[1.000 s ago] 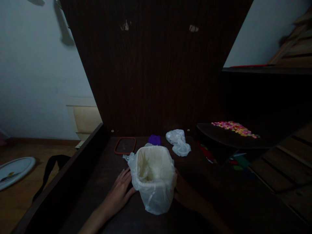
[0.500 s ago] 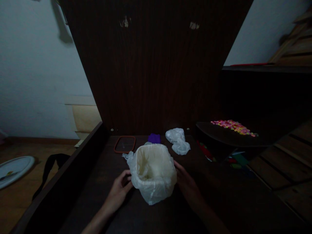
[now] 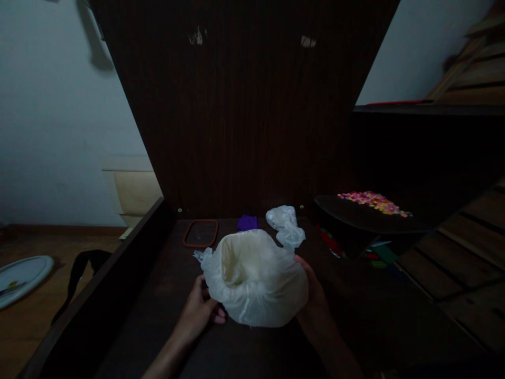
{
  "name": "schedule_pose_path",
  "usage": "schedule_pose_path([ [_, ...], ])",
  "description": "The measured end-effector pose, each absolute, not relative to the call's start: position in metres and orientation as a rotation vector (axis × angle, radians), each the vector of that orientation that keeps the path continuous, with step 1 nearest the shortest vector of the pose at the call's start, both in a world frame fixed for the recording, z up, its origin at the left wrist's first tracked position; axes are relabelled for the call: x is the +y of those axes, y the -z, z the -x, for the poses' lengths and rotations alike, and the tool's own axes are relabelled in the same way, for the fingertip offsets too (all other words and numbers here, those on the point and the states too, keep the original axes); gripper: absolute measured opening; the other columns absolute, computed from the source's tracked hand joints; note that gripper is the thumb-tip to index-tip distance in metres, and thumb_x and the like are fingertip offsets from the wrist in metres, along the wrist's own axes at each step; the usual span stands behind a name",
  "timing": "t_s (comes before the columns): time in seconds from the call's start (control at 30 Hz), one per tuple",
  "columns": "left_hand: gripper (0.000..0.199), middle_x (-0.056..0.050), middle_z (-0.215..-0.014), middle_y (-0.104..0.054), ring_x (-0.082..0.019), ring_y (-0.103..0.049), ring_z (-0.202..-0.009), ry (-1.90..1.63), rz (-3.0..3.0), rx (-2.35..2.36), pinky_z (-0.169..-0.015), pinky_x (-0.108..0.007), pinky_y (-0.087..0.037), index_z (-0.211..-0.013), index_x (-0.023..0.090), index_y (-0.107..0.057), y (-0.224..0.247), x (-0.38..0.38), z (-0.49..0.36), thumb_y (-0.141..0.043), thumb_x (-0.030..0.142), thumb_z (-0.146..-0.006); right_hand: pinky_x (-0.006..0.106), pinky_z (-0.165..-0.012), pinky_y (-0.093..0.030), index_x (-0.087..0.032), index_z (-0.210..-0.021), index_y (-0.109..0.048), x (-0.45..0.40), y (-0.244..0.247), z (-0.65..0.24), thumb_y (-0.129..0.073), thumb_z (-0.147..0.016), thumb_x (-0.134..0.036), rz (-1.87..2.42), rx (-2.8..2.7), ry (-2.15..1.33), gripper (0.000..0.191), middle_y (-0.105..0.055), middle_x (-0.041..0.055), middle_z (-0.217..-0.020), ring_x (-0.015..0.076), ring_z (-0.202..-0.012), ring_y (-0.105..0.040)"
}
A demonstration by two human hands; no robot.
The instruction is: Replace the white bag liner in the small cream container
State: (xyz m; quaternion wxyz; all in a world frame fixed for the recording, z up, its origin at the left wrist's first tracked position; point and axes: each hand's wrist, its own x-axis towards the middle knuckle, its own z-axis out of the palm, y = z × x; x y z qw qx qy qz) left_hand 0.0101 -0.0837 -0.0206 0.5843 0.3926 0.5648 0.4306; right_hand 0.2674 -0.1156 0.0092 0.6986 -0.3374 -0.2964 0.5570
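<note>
A pale, rounded-square container point(image 3: 240, 258) stands in front of me, its opening facing up. A thin white plastic bag point(image 3: 268, 302) is draped over its rim and hides its outer walls, bulging out on the right. My left hand point(image 3: 201, 305) is at the lower left of the bag, fingers curled against its edge. On the right side my right hand point(image 3: 313, 295) holds the bulging part of the bag; most of its fingers are hidden behind the plastic. A knotted end of the bag sticks out at the left.
Behind the container lie a clear lid with a reddish-brown rim point(image 3: 201, 233), a folded purple cloth point(image 3: 248, 222) and a crumpled white plastic bag point(image 3: 286, 226). Small colourful pieces point(image 3: 373, 202) lie on a dark shelf at right. A raised wooden edge point(image 3: 118, 268) runs along the left.
My right hand has moved outward to the right, and the bag's right side now bulges out wide. My left hand has shifted slightly, its fingers curling under the bag's lower left.
</note>
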Motion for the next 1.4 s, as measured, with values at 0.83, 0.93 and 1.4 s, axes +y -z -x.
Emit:
schedule_pose_path([
  [0.83, 0.047, 0.007, -0.068, -0.063, -0.015, -0.061, -0.048, -1.541, -0.923, 1.030, -0.042, -0.027, -0.056, -0.110, 0.023, -0.055, -0.074, -0.100, 0.025, -0.076, 0.025, -0.067, 0.026, -0.056, -0.049, -0.022, -0.073, -0.072, -0.064, -0.141, -0.282, -0.074, -0.072, -0.025, 0.976, -1.173, -0.346, 0.004, -0.071, 0.0011, -0.074, 0.0164, -0.065, -0.063],
  [0.93, 0.044, 0.007, -0.070, -0.062, -0.015, -0.063, -0.049, -1.631, -0.996, 1.052, -0.042, -0.026, -0.057, -0.109, 0.024, -0.057, -0.093, -0.096, 0.034, -0.075, 0.023, -0.069, 0.024, -0.054, -0.043, -0.021, -0.064, -0.065, -0.037, -0.159, -0.277, -0.073, -0.071, -0.030, 0.941, -1.157, -0.413, 0.014, -0.062, -0.0024, -0.064, 0.0135, -0.059, -0.054],
  [1.4, 0.016, -0.001, -0.087, -0.063, -0.018, -0.068, -0.079, -1.891, -1.566, 1.462, -0.073, -0.029, -0.058, -0.088, 0.020, -0.060, -0.139, 0.018, 0.027, -0.059, 0.035, -0.082, 0.026, -0.056, -0.043, -0.019, -0.089, -0.069, 0.048, -0.121, -0.277, -0.071, -0.081, -0.039, 1.401, -1.634, -0.683, 0.022, -0.065, -0.0011, -0.063, 0.0162, -0.059, -0.062],
])
